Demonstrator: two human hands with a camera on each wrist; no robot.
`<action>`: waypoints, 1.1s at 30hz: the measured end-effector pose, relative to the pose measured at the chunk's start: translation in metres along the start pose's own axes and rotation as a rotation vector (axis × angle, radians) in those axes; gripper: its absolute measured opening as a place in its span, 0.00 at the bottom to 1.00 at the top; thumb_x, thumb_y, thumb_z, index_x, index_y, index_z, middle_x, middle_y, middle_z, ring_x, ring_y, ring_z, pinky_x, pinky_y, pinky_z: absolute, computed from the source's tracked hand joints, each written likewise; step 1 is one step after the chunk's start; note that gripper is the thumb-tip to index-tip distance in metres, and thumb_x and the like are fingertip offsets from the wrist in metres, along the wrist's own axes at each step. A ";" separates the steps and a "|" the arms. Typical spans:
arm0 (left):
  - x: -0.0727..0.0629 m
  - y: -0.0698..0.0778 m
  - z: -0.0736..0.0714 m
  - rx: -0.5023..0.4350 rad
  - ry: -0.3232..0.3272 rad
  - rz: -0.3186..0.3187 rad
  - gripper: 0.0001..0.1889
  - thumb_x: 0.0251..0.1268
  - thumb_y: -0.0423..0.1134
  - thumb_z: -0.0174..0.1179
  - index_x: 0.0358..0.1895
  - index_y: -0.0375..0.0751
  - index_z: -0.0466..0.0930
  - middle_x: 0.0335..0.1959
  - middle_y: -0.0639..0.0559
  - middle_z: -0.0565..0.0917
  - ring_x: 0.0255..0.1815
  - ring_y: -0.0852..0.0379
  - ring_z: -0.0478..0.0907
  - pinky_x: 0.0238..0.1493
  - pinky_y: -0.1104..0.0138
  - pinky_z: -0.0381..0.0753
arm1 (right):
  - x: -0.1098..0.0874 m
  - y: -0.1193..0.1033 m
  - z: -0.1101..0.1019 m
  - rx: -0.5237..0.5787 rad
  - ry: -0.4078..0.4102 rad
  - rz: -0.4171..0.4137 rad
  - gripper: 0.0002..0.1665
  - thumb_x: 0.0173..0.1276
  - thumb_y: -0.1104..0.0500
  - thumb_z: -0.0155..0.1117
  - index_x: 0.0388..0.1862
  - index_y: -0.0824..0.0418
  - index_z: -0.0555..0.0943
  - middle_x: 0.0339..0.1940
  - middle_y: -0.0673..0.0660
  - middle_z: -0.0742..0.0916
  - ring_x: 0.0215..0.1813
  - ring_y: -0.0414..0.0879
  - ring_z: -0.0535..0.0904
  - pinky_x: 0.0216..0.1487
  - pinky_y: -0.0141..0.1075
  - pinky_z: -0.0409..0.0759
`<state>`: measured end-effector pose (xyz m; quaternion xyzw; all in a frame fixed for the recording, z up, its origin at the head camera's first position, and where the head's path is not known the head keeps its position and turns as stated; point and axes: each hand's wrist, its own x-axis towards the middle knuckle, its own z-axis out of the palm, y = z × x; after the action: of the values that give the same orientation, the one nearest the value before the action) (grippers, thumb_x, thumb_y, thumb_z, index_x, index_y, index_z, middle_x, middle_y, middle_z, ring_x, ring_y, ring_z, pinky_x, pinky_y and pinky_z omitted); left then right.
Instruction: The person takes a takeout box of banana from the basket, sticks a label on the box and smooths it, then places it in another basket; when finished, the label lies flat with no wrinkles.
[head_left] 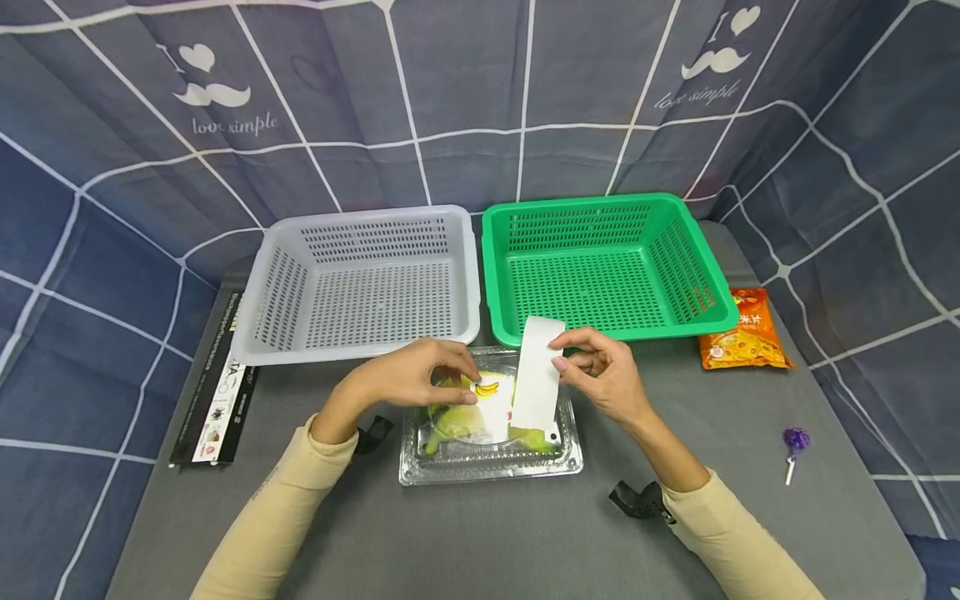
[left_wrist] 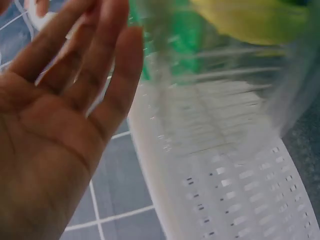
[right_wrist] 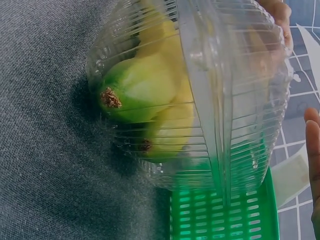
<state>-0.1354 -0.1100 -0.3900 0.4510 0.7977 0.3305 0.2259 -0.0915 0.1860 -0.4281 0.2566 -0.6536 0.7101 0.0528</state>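
A clear plastic clamshell box rests on the table, with yellow-green fruit inside; brown tips show on it in the right wrist view. On the lid lies a white label with a small banana picture. My left hand is over the box's left side, thumb and fingertips apart at the label's edge. In the left wrist view its fingers look fairly straight. My right hand pinches a white paper strip between thumb and forefinger, raised over the right part of the lid.
Behind the box stand a grey basket and a green basket, side by side. An orange snack bag lies at the right, with a purple lollipop nearer. A long black box lies at the left. Patterned curtains surround the table.
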 end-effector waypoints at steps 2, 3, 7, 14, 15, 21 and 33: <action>0.002 -0.001 0.003 0.053 0.024 -0.009 0.16 0.66 0.47 0.63 0.49 0.40 0.86 0.47 0.51 0.84 0.42 0.59 0.81 0.46 0.61 0.83 | 0.001 0.000 0.000 0.003 -0.002 0.003 0.12 0.61 0.79 0.60 0.45 0.81 0.76 0.42 0.50 0.87 0.28 0.38 0.85 0.29 0.33 0.82; 0.002 -0.001 0.004 0.072 0.035 -0.012 0.16 0.66 0.47 0.63 0.48 0.40 0.86 0.48 0.51 0.84 0.42 0.58 0.81 0.46 0.61 0.83 | 0.001 0.000 0.000 0.003 -0.004 0.004 0.12 0.62 0.79 0.60 0.45 0.81 0.76 0.42 0.50 0.87 0.28 0.38 0.85 0.29 0.33 0.83; 0.004 -0.001 0.008 0.116 0.069 -0.002 0.15 0.65 0.46 0.64 0.47 0.40 0.86 0.46 0.52 0.84 0.41 0.57 0.81 0.45 0.60 0.83 | 0.002 0.000 0.000 -0.015 -0.009 0.010 0.10 0.63 0.77 0.60 0.44 0.80 0.76 0.41 0.48 0.87 0.27 0.38 0.85 0.27 0.33 0.82; 0.005 0.003 0.016 0.212 0.112 -0.023 0.14 0.65 0.48 0.64 0.43 0.42 0.87 0.45 0.54 0.81 0.43 0.56 0.80 0.48 0.63 0.80 | 0.002 0.000 -0.002 -0.058 -0.004 0.041 0.09 0.63 0.76 0.61 0.42 0.79 0.76 0.40 0.45 0.87 0.26 0.37 0.85 0.27 0.33 0.82; 0.005 0.004 0.017 0.227 0.118 -0.028 0.14 0.64 0.48 0.64 0.43 0.42 0.87 0.45 0.54 0.80 0.44 0.56 0.79 0.49 0.64 0.80 | 0.002 0.000 -0.002 -0.058 -0.003 0.043 0.09 0.63 0.76 0.61 0.42 0.79 0.76 0.40 0.46 0.87 0.26 0.37 0.85 0.27 0.33 0.82; 0.002 0.006 0.024 0.287 0.149 -0.047 0.14 0.63 0.50 0.65 0.42 0.44 0.88 0.47 0.53 0.78 0.44 0.58 0.77 0.48 0.66 0.79 | 0.002 0.000 -0.003 -0.062 -0.007 0.042 0.10 0.64 0.74 0.62 0.43 0.80 0.76 0.40 0.45 0.87 0.27 0.37 0.85 0.27 0.29 0.81; 0.002 0.017 0.042 0.364 0.170 0.030 0.12 0.62 0.52 0.64 0.40 0.50 0.88 0.44 0.56 0.78 0.47 0.59 0.74 0.54 0.63 0.75 | 0.001 0.004 -0.003 -0.061 -0.001 0.012 0.09 0.63 0.76 0.62 0.42 0.79 0.77 0.38 0.45 0.88 0.28 0.36 0.85 0.26 0.28 0.79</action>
<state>-0.0991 -0.0883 -0.4065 0.4668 0.8537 0.2209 0.0674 -0.0950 0.1885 -0.4311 0.2510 -0.6767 0.6899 0.0560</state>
